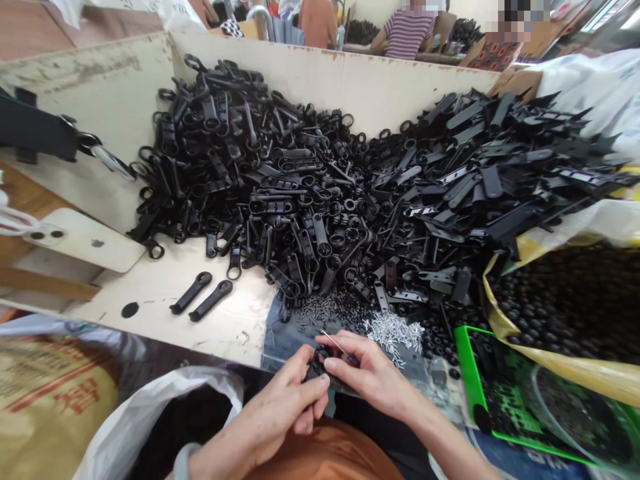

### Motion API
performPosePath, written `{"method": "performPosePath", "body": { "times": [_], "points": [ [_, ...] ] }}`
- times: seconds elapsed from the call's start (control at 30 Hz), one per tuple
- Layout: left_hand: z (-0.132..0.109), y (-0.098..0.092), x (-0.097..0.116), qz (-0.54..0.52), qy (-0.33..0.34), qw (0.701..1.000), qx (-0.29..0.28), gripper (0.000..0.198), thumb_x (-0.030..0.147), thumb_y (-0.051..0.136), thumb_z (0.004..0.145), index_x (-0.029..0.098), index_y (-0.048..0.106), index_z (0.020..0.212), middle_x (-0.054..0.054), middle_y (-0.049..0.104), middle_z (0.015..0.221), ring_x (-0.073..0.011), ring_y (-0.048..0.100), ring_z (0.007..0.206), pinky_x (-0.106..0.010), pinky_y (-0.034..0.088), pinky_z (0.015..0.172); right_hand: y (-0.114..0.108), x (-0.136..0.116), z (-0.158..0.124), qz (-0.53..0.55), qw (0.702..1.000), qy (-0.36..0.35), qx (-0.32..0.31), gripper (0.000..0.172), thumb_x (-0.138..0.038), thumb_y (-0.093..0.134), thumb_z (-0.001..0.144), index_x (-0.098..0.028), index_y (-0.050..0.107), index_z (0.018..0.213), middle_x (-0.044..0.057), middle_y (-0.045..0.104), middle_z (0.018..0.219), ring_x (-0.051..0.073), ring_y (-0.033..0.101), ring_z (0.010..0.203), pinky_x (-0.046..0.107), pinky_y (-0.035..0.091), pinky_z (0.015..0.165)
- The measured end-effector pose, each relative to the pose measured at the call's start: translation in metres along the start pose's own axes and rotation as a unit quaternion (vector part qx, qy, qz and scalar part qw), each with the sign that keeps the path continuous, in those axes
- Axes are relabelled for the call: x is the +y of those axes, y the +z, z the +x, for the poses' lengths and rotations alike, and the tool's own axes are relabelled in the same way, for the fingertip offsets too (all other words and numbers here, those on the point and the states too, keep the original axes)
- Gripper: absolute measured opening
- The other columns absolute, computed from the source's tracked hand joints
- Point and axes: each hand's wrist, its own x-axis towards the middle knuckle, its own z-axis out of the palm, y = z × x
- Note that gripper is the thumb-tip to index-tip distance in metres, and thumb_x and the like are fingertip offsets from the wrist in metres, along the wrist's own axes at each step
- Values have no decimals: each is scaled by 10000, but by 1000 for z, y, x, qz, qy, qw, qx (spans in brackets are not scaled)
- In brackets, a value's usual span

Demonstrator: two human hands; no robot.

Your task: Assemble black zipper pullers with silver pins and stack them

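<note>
My left hand [287, 400] and my right hand [363, 370] meet at the near edge of the table, both pinched on one small black plastic part [320, 360]. A thin metal pin [333, 341] sticks up from between my right fingers. Just beyond my hands lies a heap of short silver pins [393, 330] and a heap of darker pins [325, 308]. A big pile of black plastic handle pieces [320, 187] fills the table behind them. Two loose black handles [200, 300] lie apart at the left.
A white phone [85, 240] lies face down at the left edge. A yellow bag of small black round parts [570, 300] and a green tray [467, 373] sit at the right. A white plastic bag [165, 407] is at my lap. Other people sit beyond the board wall [350, 80].
</note>
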Motion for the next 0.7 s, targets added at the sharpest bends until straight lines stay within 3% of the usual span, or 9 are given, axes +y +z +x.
{"method": "performPosePath", "body": {
  "times": [0.23,0.3,0.37,0.43,0.53,0.6,0.7],
  "points": [
    [-1,-7,-16,-24,11,999,-22,1148,504,733,804,46,20,1580,35,664,657,-68,429,466,-228,318,572,-6,-9,1,-24,999,-11,-46,343,-370,623,956,-242,751,1247,10,576,858,182,532,797,303,399,702],
    [-1,-8,-16,1,19,1000,-3,1024,524,706,822,69,161,1560,46,640,643,-74,412,459,-226,311,555,-3,-10,0,-27,999,-9,-34,335,-374,634,952,-250,755,1239,4,572,845,171,526,768,290,392,673],
    [1,-12,-11,88,79,992,49,713,510,677,852,143,437,1414,26,654,698,-92,436,482,-231,315,535,0,-9,-3,-7,1000,-4,8,387,-384,688,913,-260,732,1277,-3,594,852,157,513,725,276,386,636],
    [4,-18,-1,219,179,946,156,329,441,668,875,211,620,1106,-10,701,794,-140,548,580,-251,373,580,3,-5,-6,21,996,12,86,419,-408,718,882,-248,729,1269,-5,624,842,148,503,678,271,387,608],
    [15,-27,12,408,271,812,316,106,352,652,891,251,642,861,-25,730,770,-221,656,691,-288,402,665,2,2,-10,20,977,43,209,307,-452,672,902,-209,780,1055,10,665,772,157,519,640,281,402,597],
    [24,-31,17,479,275,758,347,75,322,643,893,263,659,848,-24,702,671,-241,657,631,-292,362,632,1,5,-13,-4,970,43,238,268,-439,641,920,-208,776,933,27,700,761,174,559,651,290,422,609],
    [34,-33,17,515,272,741,336,66,275,631,891,266,669,837,-38,684,627,-255,654,589,-287,302,597,-1,7,-18,-49,971,18,231,228,-379,604,956,-223,763,909,35,729,798,193,615,692,299,454,644]
  ]
}}
